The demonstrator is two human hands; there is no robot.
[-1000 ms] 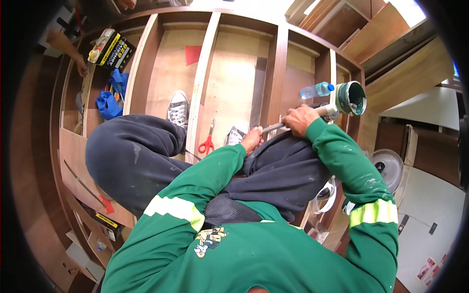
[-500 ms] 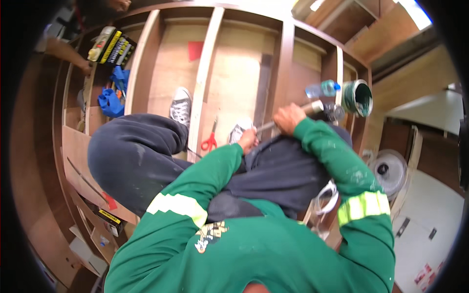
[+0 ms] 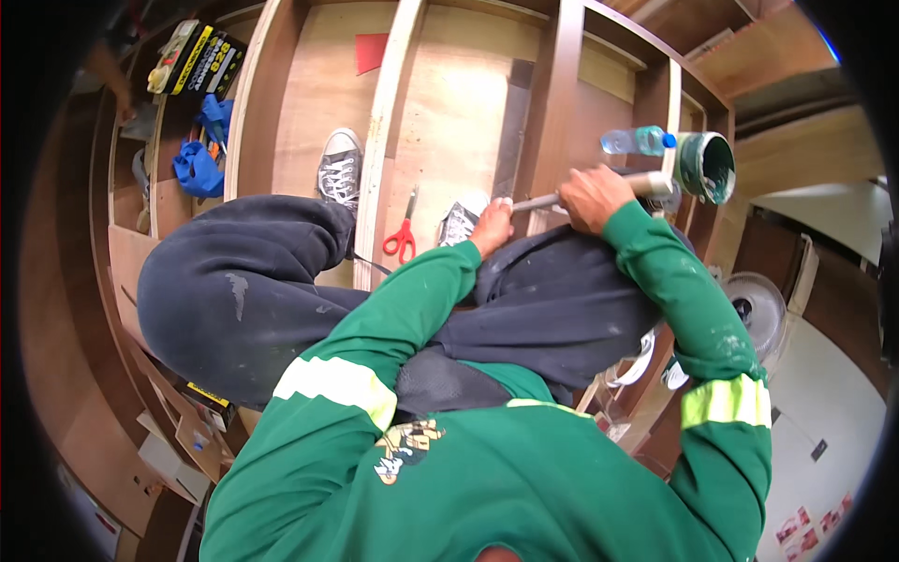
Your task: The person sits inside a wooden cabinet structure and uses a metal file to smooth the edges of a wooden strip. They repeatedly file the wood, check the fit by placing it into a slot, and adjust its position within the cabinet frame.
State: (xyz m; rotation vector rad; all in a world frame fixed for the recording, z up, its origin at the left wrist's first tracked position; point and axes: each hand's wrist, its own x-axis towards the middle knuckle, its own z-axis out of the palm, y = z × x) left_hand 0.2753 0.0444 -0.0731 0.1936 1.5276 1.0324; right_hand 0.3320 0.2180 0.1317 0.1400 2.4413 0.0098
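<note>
Head view shows a seated person's bare right hand (image 3: pixel 592 199) with its fingers curled tightly around a straight rod-shaped tool (image 3: pixel 536 202), which has a thin grey shaft and a thicker, pale cylindrical end. This tool lies crosswise above the person's right leg, pale end to the right. At the shaft's left tip is the bare left hand (image 3: pixel 493 228), fingers bent; I cannot tell whether they pinch the tip or only touch it.

Just beyond the pale end are a clear plastic bottle with a blue cap (image 3: pixel 623 141) and, to its right, a green cylindrical bucket with a smeared rim (image 3: pixel 690 164). Left of the left hand, red-handled metal scissors (image 3: pixel 405 229) point their blades far, beside a pale wooden rail (image 3: pixel 379 155). 2 grey-and-white sneakers (image 3: pixel 340 173) flank that rail. Far left sit a crumpled blue cloth (image 3: pixel 198 169) and a black-and-yellow box-shaped container (image 3: pixel 208 64), near another person's dim forearm (image 3: pixel 110 80).
</note>
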